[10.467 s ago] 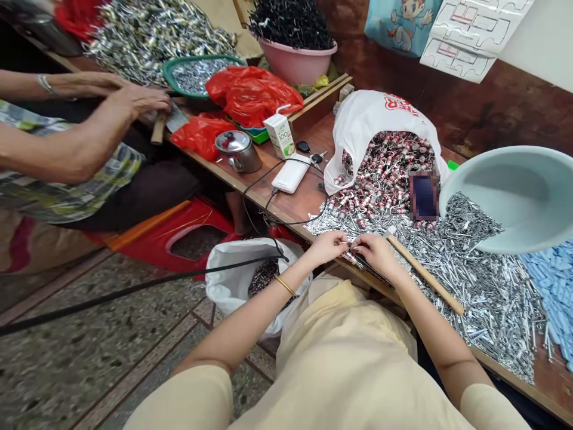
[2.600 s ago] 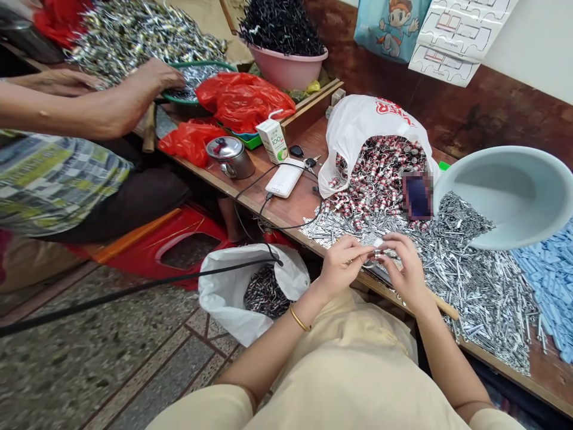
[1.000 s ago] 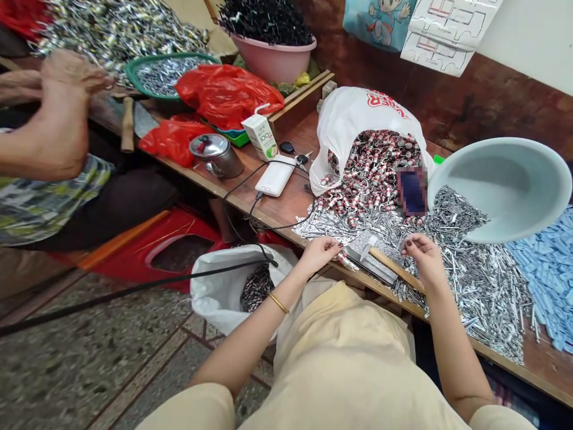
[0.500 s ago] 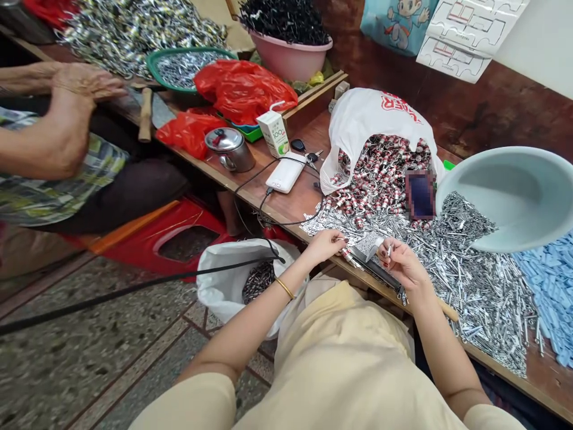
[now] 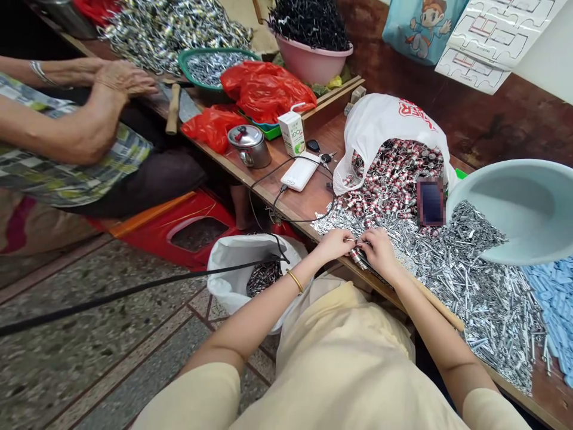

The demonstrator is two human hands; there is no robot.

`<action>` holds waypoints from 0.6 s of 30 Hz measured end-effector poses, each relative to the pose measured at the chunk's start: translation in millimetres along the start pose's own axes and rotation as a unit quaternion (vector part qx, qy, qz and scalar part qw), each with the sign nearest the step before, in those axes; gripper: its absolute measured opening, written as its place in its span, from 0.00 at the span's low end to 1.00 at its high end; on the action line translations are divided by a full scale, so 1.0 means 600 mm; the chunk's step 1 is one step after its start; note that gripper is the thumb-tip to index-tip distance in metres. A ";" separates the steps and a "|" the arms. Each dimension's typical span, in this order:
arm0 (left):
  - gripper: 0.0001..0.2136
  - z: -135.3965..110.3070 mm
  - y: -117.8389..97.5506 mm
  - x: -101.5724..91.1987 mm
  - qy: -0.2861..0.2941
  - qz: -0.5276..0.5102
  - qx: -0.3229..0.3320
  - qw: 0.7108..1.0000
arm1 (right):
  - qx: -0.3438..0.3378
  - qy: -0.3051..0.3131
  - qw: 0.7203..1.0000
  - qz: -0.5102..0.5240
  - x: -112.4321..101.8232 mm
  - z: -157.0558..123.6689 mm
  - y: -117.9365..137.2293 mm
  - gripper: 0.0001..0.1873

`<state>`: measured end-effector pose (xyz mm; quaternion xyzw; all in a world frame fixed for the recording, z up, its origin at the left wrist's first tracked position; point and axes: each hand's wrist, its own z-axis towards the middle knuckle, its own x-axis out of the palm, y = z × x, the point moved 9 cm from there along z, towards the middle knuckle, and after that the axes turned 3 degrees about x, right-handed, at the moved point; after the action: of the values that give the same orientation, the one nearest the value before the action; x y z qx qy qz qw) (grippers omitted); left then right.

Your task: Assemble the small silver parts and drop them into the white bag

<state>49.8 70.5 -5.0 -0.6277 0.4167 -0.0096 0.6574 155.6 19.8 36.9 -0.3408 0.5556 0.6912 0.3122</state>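
Note:
My left hand (image 5: 335, 243) and my right hand (image 5: 378, 251) meet at the near edge of the wooden table (image 5: 308, 200), fingers pinched together on a small red-and-silver keychain piece (image 5: 357, 255). Under my right wrist lies a hammer with a wooden handle (image 5: 441, 304). A heap of small silver metal parts (image 5: 474, 280) spreads to the right of my hands. Just behind them, a white plastic bag (image 5: 380, 119) spills red-and-silver keychains (image 5: 394, 173).
A pale blue basin (image 5: 519, 209) lies tipped at right beside blue plastic pieces (image 5: 553, 286). A white bag of finished parts (image 5: 244, 272) sits on the floor below my left arm. Another person's hands (image 5: 120, 77) work at the left, near a metal pot (image 5: 249, 145), carton and power bank (image 5: 299, 171).
My right hand has come back from the silver heap to meet my left hand, and both now pinch the keychain piece. The other person's hands have lowered onto their table.

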 end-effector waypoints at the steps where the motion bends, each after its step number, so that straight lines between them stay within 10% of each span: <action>1: 0.07 0.000 0.000 0.000 0.000 0.004 -0.002 1.000 | -0.004 -0.004 1.000 -0.011 0.001 -0.002 0.001 0.08; 18: 0.09 0.001 0.003 0.010 0.025 0.003 -0.024 0.999 | 0.075 -0.036 0.994 -0.075 -0.001 -0.006 -0.018 0.05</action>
<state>53.1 67.9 -10.0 -0.6420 0.4348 -0.0134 0.6314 165.3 18.1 31.0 -0.3323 0.5674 0.6335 0.4079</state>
